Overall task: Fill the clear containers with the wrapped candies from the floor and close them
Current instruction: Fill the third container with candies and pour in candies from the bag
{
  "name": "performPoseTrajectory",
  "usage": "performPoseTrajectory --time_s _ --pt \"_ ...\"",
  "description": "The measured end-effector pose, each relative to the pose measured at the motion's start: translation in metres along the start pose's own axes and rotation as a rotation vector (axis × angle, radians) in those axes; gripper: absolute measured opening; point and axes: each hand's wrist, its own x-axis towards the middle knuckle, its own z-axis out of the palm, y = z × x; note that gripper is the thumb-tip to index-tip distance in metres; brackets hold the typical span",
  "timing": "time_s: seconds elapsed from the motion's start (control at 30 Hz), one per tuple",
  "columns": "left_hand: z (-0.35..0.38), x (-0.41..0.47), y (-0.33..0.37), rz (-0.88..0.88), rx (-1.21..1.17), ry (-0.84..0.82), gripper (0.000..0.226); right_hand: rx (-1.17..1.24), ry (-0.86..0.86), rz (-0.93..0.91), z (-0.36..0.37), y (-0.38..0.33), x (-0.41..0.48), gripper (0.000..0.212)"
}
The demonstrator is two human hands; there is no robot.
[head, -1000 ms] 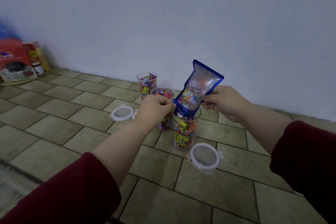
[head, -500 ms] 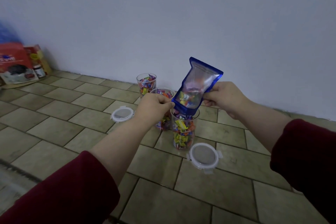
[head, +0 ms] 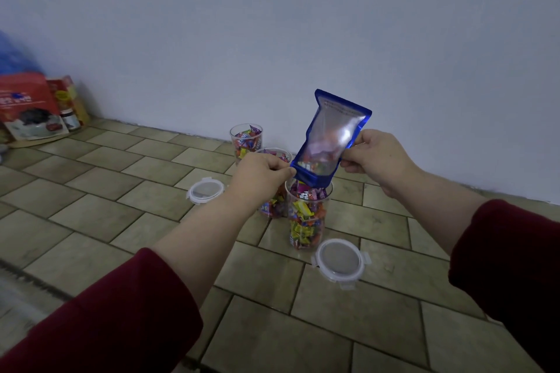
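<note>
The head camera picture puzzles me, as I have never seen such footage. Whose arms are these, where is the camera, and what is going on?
The camera sits on a person's head and looks down at their own arms in dark red sleeves. The left hand and the right hand hold a blue pouch tilted mouth-down over the nearest clear container, which is almost full of wrapped candies. Two more containers stand behind it, open, with candies inside. Two round lids lie on the tiled floor. Red packages lean by the wall at left.

Plain pale bluish wall [head: 272, 24] fills the far side, meeting a floor [head: 91, 221] of beige rectangular tiles with dark grout. Far left, red packages [head: 30, 106] lean against it. Dim, cool light.
</note>
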Motion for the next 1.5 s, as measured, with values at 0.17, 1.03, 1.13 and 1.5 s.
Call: performPoseTrajectory --time_s 0.17,1.03,1.13,1.5 --pt "0.006 -0.001 0.0 0.012 0.011 -0.013 0.013 0.105 -0.038 0.035 0.006 -0.001 -0.005 0.01" --pt "-0.005 -0.001 0.002 0.002 0.061 0.02 0.013 -0.024 0.014 0.014 0.008 -0.008 -0.002 0.011" --pt "-0.002 -0.002 0.001 0.007 0.069 0.016 0.016 0.049 -0.004 0.02 0.013 -0.008 -0.005 0.013" --pt "-0.001 -0.001 -0.001 -0.006 0.069 0.025 0.013 0.019 0.019 -0.004 0.01 -0.005 -0.001 0.012"
